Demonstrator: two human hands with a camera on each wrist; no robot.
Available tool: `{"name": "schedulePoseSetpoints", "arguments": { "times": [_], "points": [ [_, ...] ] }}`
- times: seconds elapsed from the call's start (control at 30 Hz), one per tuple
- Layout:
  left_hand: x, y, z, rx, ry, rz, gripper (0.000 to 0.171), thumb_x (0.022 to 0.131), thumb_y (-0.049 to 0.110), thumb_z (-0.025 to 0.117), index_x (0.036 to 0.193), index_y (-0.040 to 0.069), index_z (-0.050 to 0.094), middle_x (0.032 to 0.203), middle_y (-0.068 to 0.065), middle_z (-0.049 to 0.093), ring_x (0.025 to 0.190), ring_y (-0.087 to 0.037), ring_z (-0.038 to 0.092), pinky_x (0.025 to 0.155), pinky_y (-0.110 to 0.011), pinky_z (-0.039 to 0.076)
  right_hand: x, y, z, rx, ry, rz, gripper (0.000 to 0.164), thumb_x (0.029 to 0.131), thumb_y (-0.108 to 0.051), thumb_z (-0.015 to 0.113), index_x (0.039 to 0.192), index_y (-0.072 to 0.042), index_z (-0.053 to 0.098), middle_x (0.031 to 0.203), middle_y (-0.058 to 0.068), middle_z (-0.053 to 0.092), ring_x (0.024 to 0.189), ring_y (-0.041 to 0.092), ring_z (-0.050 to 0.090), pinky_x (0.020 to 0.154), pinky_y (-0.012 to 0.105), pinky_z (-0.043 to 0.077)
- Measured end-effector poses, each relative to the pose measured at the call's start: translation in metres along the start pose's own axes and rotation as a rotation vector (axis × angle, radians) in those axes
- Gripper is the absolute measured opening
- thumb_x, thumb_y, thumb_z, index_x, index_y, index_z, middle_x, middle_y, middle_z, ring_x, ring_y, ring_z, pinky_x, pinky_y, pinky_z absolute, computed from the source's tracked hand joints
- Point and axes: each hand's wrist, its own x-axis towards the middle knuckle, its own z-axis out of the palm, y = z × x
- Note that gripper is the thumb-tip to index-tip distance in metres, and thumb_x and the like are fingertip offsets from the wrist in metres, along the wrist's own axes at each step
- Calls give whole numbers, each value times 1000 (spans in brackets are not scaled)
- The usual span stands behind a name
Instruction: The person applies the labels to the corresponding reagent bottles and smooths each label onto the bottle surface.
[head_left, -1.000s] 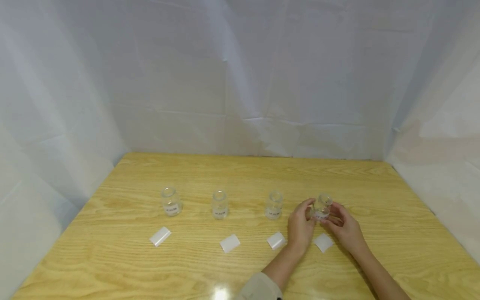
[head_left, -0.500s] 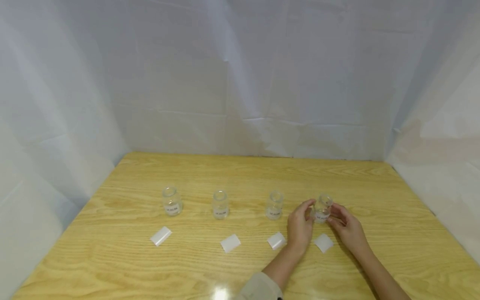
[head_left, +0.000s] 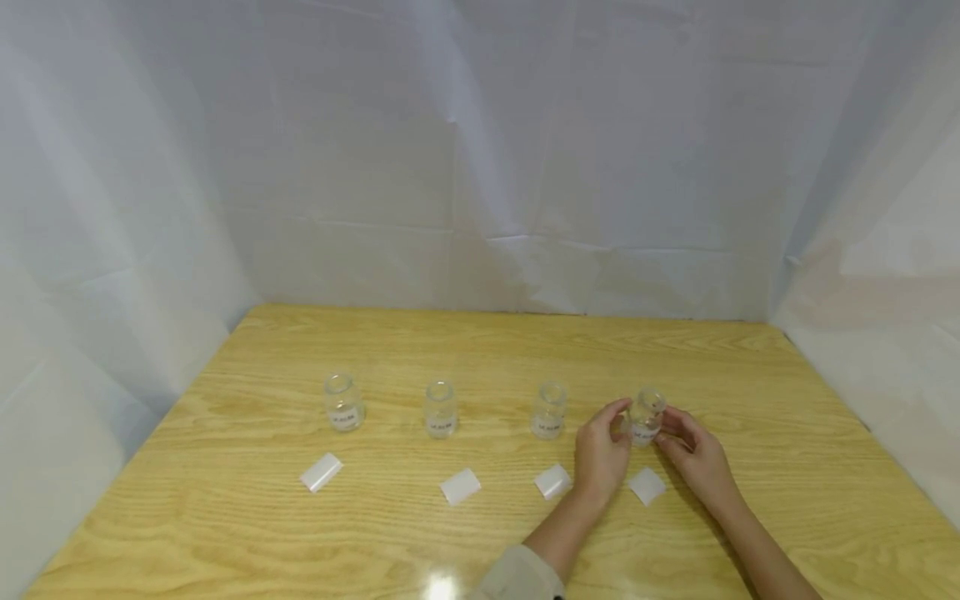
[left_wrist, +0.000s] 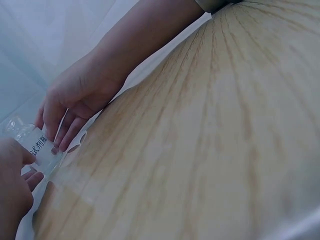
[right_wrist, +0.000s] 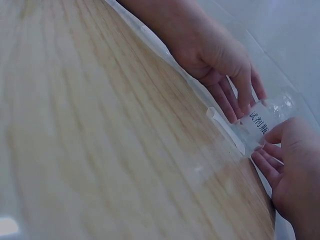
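Note:
At the right end of a row of small clear glass jars, both hands hold one labelled reagent bottle (head_left: 645, 417). My left hand (head_left: 602, 454) curls round its left side, and my right hand (head_left: 701, 467) grips its right side with thumb and fingers. On its front sits a white label (right_wrist: 257, 120) with printed black characters, seen between the fingers in the right wrist view. The bottle stands upright or nearly so; whether its base touches the table I cannot tell. A white paper piece (head_left: 647, 486) lies just in front of it.
Three similar labelled jars stand to the left: one near jar (head_left: 548, 412), a middle jar (head_left: 440, 411) and a far-left jar (head_left: 343, 404). In front of them lie white paper pieces, among them a leftmost piece (head_left: 321, 472). White sheeting (head_left: 480, 167) encloses the wooden table (head_left: 375, 542).
My right thumb and fingers have shifted from the front of the label to the bottle's right side, so more of the label shows. My left hand has hardly moved.

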Motion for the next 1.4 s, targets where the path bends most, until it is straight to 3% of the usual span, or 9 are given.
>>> {"name": "schedulePoseSetpoints", "arguments": {
  "times": [0.5,0.9,1.17,1.4],
  "points": [
    [1,1,-1,12,10,9,39,76,-9,68,110,11,66,109,-5,64,95,-14,61,76,-17,47,1,2,-1,3,-10,40,35,88,5,57,120,14,48,112,30,54,93,-6,50,78,9,41],
    [1,-1,0,-26,10,15,38,77,-9,67,109,10,67,107,-5,64,94,-15,61,75,-17,47,0,2,-1,21,8,-1,29,90,4,54,116,14,51,108,30,55,91,-4,53,77,11,44],
    [0,-2,0,-54,23,12,35,77,-5,68,108,10,67,100,-7,66,85,-15,63,68,-16,48,-1,2,-3,59,-16,28,31,91,1,53,120,13,49,111,30,54,93,-2,53,76,13,45],
    [1,0,0,-52,25,13,31,79,-1,69,108,10,67,102,-6,66,90,-16,62,72,-16,48,-1,2,-3,51,-11,41,30,91,3,52,120,12,50,111,29,55,91,-3,53,76,13,45]
  ]
}}
